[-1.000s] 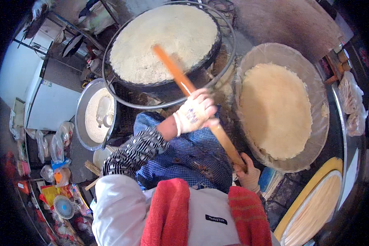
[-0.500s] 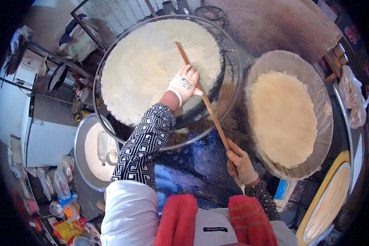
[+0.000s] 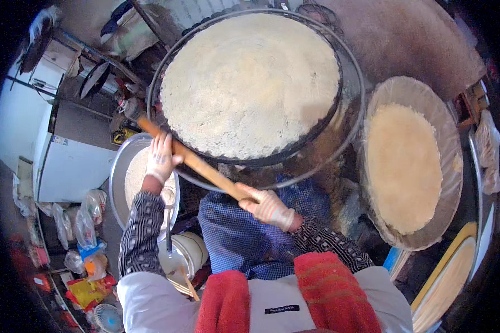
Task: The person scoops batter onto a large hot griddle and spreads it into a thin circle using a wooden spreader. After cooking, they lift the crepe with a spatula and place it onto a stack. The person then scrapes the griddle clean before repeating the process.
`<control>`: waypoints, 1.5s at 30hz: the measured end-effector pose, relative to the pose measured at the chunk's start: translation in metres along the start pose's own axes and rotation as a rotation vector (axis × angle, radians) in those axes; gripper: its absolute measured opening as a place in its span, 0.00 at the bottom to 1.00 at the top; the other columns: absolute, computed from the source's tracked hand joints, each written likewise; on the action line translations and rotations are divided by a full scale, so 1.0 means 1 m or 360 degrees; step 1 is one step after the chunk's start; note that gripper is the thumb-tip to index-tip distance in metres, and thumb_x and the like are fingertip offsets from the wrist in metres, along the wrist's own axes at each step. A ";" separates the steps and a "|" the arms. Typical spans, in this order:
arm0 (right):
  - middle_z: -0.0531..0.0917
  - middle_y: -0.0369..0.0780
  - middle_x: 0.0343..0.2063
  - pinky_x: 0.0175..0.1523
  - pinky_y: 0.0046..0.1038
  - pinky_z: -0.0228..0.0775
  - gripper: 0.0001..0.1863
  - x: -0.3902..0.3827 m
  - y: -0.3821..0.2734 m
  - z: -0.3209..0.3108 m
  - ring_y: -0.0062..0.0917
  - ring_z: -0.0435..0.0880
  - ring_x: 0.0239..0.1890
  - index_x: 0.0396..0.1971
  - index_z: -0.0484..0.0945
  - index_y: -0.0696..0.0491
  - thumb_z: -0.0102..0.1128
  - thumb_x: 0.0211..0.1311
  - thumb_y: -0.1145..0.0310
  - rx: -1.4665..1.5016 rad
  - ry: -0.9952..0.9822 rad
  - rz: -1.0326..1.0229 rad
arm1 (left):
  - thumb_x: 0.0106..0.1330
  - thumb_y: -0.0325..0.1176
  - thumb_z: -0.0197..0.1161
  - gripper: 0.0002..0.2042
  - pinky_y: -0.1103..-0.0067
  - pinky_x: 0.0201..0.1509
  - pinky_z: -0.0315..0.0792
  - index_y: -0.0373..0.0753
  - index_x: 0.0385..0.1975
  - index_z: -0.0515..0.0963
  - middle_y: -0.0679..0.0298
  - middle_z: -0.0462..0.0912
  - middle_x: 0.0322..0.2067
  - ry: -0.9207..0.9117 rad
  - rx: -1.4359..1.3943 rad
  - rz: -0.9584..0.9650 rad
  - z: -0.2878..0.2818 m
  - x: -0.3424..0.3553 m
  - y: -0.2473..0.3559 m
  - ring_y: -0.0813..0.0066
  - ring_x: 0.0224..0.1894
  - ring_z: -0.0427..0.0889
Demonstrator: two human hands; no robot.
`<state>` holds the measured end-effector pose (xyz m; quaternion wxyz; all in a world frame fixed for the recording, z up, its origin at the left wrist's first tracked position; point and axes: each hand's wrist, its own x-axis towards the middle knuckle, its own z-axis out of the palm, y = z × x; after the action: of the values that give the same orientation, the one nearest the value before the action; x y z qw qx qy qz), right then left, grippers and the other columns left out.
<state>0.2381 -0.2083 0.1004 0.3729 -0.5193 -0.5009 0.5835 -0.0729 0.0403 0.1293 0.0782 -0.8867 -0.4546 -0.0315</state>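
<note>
Nearest, the right hand (image 3: 269, 208) was closed on the near end of a long wooden stick (image 3: 197, 164), its fingers wrapped round it. The left hand (image 3: 161, 158) was clasped on the far end. The stick, which a second earlier had been laid across the big round griddle (image 3: 250, 83), had been drawn back to the griddle's near-left rim, above a metal basin (image 3: 119, 172). The pale batter sheet was left uncovered; the spreading stroke looked finished. Farther right, a second flatbread was seen on a woven tray (image 3: 416, 94).
</note>
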 end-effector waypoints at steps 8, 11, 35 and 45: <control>0.87 0.49 0.36 0.39 0.39 0.80 0.31 -0.168 0.033 -0.040 0.42 0.89 0.33 0.68 0.69 0.40 0.65 0.64 0.59 -0.0556 0.0762 -0.0079 | 0.52 0.70 0.57 0.52 0.53 0.75 0.48 0.28 0.67 0.61 0.41 0.66 0.64 0.0352 -0.0397 0.0538 -0.066 0.053 0.179 0.44 0.71 0.58; 0.85 0.40 0.37 0.31 0.33 0.77 0.31 -0.202 0.051 -0.045 0.31 0.83 0.24 0.68 0.68 0.45 0.63 0.66 0.63 -0.0008 0.1219 0.0163 | 0.53 0.65 0.63 0.48 0.58 0.74 0.52 0.27 0.63 0.64 0.42 0.69 0.62 0.0405 -0.0576 0.1007 -0.069 0.159 0.289 0.46 0.70 0.61; 0.80 0.36 0.24 0.21 0.26 0.69 0.30 -0.010 -0.003 -0.031 0.16 0.75 0.17 0.69 0.68 0.45 0.62 0.67 0.62 0.0435 0.0014 0.0351 | 0.56 0.60 0.64 0.40 0.59 0.72 0.57 0.29 0.57 0.69 0.40 0.71 0.59 0.0089 -0.0121 0.0037 0.013 0.052 0.032 0.42 0.66 0.65; 0.83 0.46 0.22 0.27 0.43 0.75 0.28 -0.076 0.042 -0.153 0.41 0.84 0.24 0.66 0.69 0.33 0.60 0.65 0.53 -0.1750 0.0755 -0.0285 | 0.58 0.47 0.63 0.25 0.52 0.76 0.45 0.37 0.50 0.74 0.50 0.73 0.53 0.0050 0.0034 0.0346 0.048 -0.046 0.058 0.50 0.64 0.66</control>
<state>0.4055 -0.2597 0.0831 0.1991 -0.7075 -0.6740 0.0738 -0.0530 -0.0218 0.0697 0.0979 -0.9293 -0.3546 -0.0319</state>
